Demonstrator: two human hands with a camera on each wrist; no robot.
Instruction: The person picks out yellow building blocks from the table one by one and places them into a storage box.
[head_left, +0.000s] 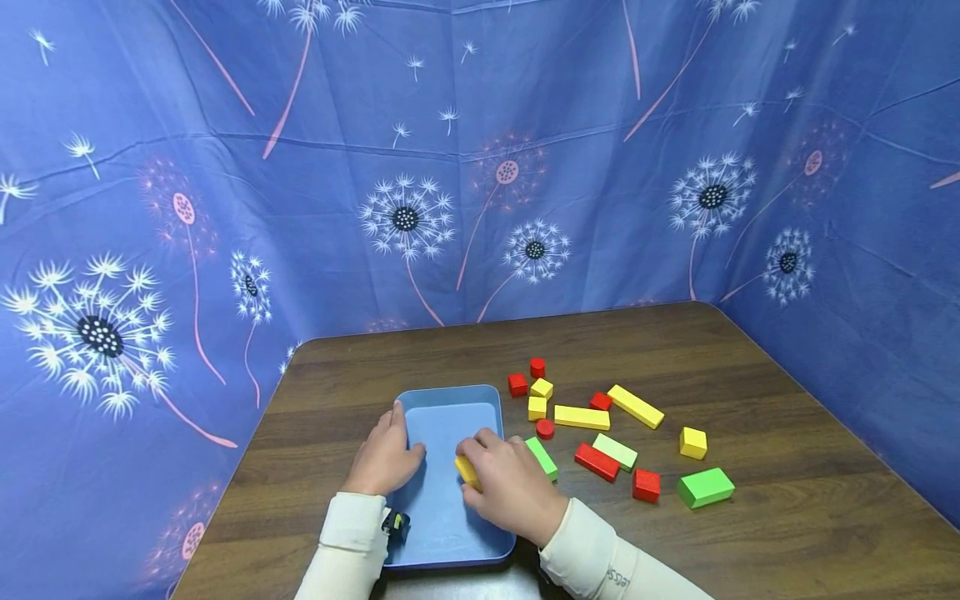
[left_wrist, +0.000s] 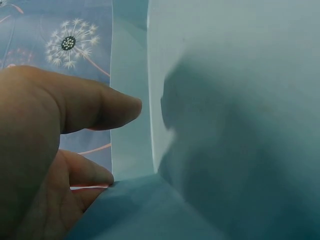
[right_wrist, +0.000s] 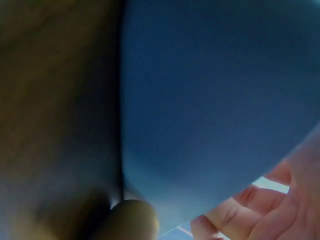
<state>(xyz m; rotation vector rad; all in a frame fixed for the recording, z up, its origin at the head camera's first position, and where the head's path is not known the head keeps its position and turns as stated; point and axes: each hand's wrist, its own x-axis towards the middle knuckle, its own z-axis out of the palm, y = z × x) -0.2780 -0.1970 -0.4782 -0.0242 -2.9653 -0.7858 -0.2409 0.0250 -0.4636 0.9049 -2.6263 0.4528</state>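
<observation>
While the right hand pinches a yellow block between thumb and fingers over the blue tray, the left hand, fingers relaxed, rests at its left rim; the right hand hides part of the block, and the right wrist view is blurred.

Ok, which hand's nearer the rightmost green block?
Right. The right hand, pinching a yellow block over the blue tray, is left of that green block; the left hand is farther left, at the tray's left rim.
</observation>
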